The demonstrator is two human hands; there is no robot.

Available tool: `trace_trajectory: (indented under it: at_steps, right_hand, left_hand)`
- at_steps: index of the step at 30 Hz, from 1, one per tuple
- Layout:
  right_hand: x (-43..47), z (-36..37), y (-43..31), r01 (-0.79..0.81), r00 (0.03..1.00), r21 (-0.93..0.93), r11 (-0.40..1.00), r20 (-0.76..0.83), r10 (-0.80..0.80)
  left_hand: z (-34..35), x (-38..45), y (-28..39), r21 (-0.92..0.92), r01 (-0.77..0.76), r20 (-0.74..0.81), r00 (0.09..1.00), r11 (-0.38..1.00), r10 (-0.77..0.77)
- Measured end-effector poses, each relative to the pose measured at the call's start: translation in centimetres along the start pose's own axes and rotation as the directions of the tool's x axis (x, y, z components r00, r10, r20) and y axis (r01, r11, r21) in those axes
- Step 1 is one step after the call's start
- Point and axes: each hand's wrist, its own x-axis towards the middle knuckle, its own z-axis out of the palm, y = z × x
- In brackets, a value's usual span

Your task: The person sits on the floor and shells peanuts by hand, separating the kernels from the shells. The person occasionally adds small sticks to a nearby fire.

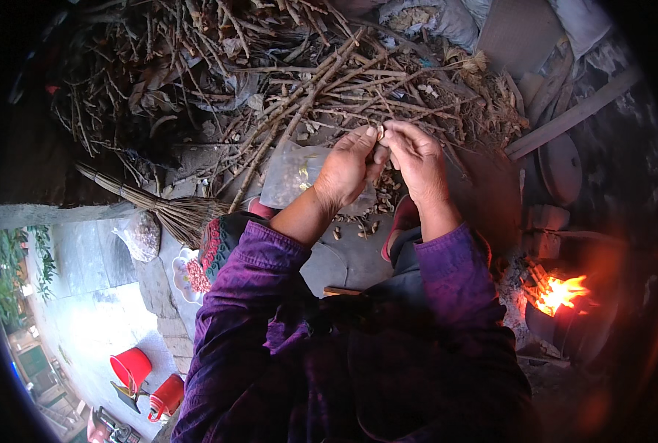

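My left hand (350, 166) and my right hand (414, 155) meet in front of me, fingertips together around a small peanut shell (380, 133). The fingers of both hands pinch it; whether a kernel is inside cannot be told. Under my left hand lies a clear plastic bag (293, 174) with peanuts inside. Unshelled peanuts or shells (387, 194) are heaped on the ground beneath my hands, and a few more lie between my feet. At my left side, a white scalloped dish (180, 277) holds pinkish shelled peanuts (197, 276).
Dry sticks (329, 83) are piled ahead. A twig broom (163, 207) lies to the left, beside a filled plastic bag (142, 235). A fire (561, 293) burns in a stove at my right. Red buckets (131, 366) stand at lower left. A wooden plank (575, 113) leans at upper right.
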Motion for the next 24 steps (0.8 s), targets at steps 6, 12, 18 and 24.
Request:
trace_trajectory:
  at_steps: [6, 12, 18, 24]
  right_hand:
    - [0.1, 0.0, 0.1, 0.088, 0.995, 0.025, 0.996, 0.036, -0.089]
    - [-0.5, 0.5, -1.2, 0.355, 0.926, -0.480, 0.802, 0.062, -0.373]
    - [-0.3, 0.3, -0.1, 0.180, 0.984, -0.275, 0.944, 0.047, -0.174]
    - [0.7, -1.2, 0.3, -0.209, 0.962, 0.607, 0.766, -0.011, 0.271]
  left_hand:
    - [0.2, 0.2, -0.4, 0.063, 0.017, -0.104, 0.995, 0.998, -0.011]
    - [-1.4, 0.9, -1.0, -0.074, 0.091, -0.135, 0.986, 0.993, -0.101]
    - [-1.4, 0.8, -0.8, -0.117, 0.148, -0.177, 0.970, 0.982, -0.167]
    - [-1.4, 0.6, -0.5, -0.052, 0.156, -0.169, 0.972, 0.986, -0.163]
